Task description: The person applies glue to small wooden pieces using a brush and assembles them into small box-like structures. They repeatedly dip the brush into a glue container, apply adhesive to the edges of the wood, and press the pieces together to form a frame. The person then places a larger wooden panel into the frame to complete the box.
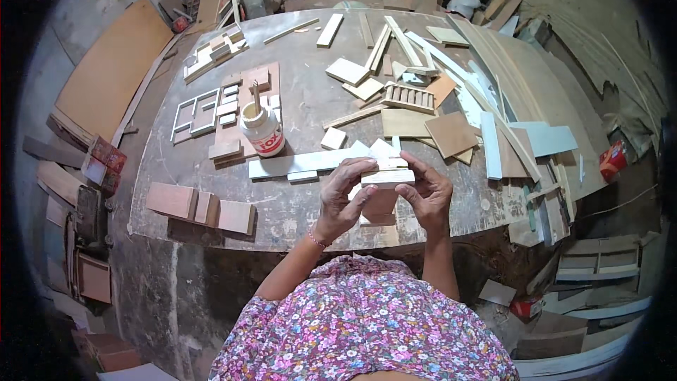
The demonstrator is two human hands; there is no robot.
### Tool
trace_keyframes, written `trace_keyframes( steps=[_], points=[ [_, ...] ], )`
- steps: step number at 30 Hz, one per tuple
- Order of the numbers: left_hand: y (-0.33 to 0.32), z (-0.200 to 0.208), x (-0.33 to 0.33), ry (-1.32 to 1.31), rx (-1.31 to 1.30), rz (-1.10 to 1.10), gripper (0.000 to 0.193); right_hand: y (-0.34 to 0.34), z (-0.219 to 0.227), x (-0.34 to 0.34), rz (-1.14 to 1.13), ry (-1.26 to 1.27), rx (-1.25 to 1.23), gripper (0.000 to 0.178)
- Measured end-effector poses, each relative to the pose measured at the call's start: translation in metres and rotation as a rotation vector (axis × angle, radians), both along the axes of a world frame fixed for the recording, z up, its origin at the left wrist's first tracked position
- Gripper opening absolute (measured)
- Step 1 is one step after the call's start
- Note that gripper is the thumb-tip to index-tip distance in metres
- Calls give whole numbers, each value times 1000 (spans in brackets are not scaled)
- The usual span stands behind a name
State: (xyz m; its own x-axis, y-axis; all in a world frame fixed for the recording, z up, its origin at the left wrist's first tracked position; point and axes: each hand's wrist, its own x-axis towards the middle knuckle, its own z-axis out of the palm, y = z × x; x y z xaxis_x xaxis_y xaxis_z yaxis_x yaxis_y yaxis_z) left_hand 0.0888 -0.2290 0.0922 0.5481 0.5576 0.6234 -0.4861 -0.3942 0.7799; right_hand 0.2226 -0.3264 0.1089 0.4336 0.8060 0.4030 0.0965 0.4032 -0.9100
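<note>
Near the table's front edge, my left hand (343,194) and my right hand (428,192) close on opposite sides of a small pale wooden block (388,176). Thumbs press its near face, and fingers curl over its far side. Directly beneath it shows a reddish-brown wooden piece (379,202); whether the two are joined I cannot tell. Just beyond my hands lies a long pale wooden strip (296,163). Left of them stands an open white glue bottle (261,130) with a stick (256,95) upright in its mouth.
Several reddish wooden blocks (172,200) sit at the table's (317,204) front left. A small white frame (195,116) lies behind them, beside a brown board (269,77) bearing little blocks. Loose slats and a slatted wooden piece (410,97) crowd the right side. Scrap wood surrounds the table.
</note>
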Motion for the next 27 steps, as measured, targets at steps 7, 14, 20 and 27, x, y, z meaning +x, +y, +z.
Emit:
trace_keyframes(
  steps=[7,14,20,27],
  points=[
    [1,-2,1,-3,-42,0,34,4,-4,4,20,7,-8,47],
    [2,-5,-1,-9,-75,43,33,11,-4,3,63,27,-35,47],
    [4,-6,-8,25,-222,138,33,25,-10,1,193,158,22,67],
    [21,-3,-18,-31,-484,263,68,45,-11,-3,222,-43,-509,71]
  ],
)
